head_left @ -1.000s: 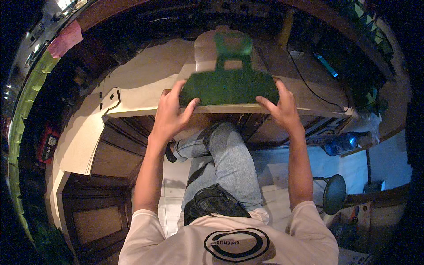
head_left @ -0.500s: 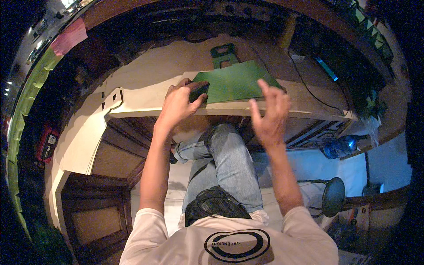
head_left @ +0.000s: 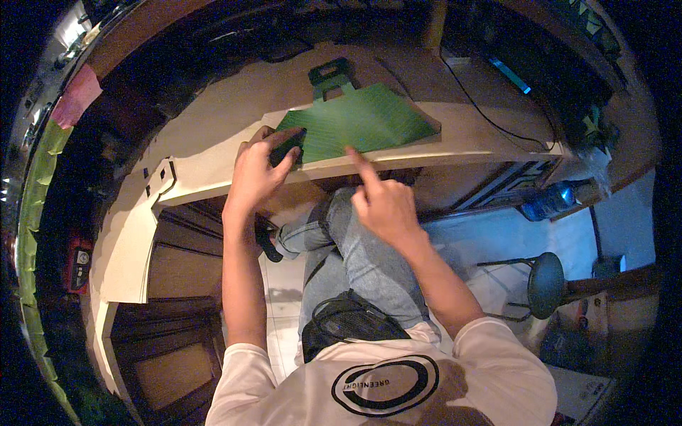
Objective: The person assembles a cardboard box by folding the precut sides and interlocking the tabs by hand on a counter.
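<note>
A green sheet with fine parallel lines lies on the pale tabletop, close to its near edge. At the sheet's left end my left hand is closed, fingers and thumb around a dark block-like thing whose kind I cannot make out. My right hand is in front of the table edge, index finger stretched toward the sheet's near edge and the other fingers curled. Nothing shows in it, and whether the fingertip touches the sheet is unclear. Just beyond the sheet lies a dark green frame-like piece with openings.
A thin black cable runs along the table's right side, near a lit blue strip. The tabletop carries a notched pale piece at left. A blue bottle and a round stool are at the right.
My right hand has gone from raised with spread fingers to a pointing index finger at the sheet's near edge. My left hand keeps its grip. The whole view has shifted slightly.
</note>
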`<state>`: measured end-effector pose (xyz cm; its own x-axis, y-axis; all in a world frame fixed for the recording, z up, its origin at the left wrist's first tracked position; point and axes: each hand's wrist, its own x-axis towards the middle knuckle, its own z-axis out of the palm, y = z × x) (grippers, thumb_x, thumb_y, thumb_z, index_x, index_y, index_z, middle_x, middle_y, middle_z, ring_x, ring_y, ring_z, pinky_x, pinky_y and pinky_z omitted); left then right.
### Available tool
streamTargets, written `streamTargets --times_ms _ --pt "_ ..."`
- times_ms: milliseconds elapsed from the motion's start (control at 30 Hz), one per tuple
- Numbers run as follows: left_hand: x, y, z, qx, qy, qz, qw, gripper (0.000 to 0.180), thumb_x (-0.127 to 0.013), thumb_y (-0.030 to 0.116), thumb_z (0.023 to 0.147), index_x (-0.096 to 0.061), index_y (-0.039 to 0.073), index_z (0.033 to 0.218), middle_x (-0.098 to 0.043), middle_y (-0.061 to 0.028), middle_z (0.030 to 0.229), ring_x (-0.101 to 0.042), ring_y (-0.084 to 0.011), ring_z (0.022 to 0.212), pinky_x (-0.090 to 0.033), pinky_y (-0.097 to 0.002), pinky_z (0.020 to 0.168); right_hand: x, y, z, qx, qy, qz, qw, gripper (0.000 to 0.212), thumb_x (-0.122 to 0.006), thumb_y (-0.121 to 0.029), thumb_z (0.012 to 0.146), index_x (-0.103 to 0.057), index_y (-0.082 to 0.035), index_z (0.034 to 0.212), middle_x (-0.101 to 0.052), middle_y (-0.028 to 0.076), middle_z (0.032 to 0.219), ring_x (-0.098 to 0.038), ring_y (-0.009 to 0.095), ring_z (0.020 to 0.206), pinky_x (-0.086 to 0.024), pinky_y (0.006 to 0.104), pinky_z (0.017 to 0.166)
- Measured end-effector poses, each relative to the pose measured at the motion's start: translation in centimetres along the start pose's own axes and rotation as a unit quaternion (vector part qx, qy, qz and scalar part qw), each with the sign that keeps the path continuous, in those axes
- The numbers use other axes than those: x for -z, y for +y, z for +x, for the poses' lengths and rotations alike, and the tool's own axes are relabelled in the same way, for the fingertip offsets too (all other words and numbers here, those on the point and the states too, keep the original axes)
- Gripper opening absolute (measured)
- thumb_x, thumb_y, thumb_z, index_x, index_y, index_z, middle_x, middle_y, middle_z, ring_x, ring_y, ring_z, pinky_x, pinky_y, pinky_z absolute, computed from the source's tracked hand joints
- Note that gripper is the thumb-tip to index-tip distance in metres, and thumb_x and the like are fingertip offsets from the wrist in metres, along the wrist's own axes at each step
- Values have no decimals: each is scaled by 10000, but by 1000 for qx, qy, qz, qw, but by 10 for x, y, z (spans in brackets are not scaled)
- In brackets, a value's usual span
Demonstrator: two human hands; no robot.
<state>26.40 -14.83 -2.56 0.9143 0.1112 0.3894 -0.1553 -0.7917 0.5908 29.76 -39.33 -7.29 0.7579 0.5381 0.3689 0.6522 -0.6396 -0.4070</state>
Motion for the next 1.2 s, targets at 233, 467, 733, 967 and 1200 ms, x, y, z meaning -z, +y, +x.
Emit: streamTargets --times_ms 233,467,733,967,1200 --pt "3 11 -1 19 1 32 999 373 -691 173 886 -714 106 1252 -699 -223 1101 -670 -389 979 -521 -433 874 31 33 -15 -78 52 -7 996 751 -592 -123 845 -384 -208 1562 -630 200 613 -653 420 606 -533 552 655" --pt "8 1 1 -12 -28 -15 999 404 -621 119 894 -684 93 1292 -694 -241 1039 -671 -395 950 -522 -419 866 25 29 -13 -56 82 -7 995 702 -612 -166 855 -415 -145 1528 -660 244 658 -665 449 612 -542 588 643" --pt "10 2 0 -12 -32 6 999 434 -557 88 886 -668 81 1305 -680 -251 1048 -676 -393 947 -518 -431 879 2 -14 12 2 16 -55 998 662 -622 -225 864 -452 -95 1491 -679 186 655 -692 400 603 -564 553 578" --pt "15 12 -2 19 -33 12 999 443 -560 90 873 -667 76 1303 -685 -244 1085 -671 -409 977 -513 -439 903 -16 -55 21 67 -21 14 997 612 -620 -217 857 -495 -140 1451 -662 190 635 -685 383 592 -564 543 588" --pt "10 3 -5 -17 -19 -22 999 443 -558 96 880 -663 87 1310 -679 -242 1084 -667 -403 981 -512 -434 901 11 2 -1 -21 -9 -13 1000 716 -598 -195 849 -427 -262 1541 -666 214 677 -670 410 628 -554 570 666"
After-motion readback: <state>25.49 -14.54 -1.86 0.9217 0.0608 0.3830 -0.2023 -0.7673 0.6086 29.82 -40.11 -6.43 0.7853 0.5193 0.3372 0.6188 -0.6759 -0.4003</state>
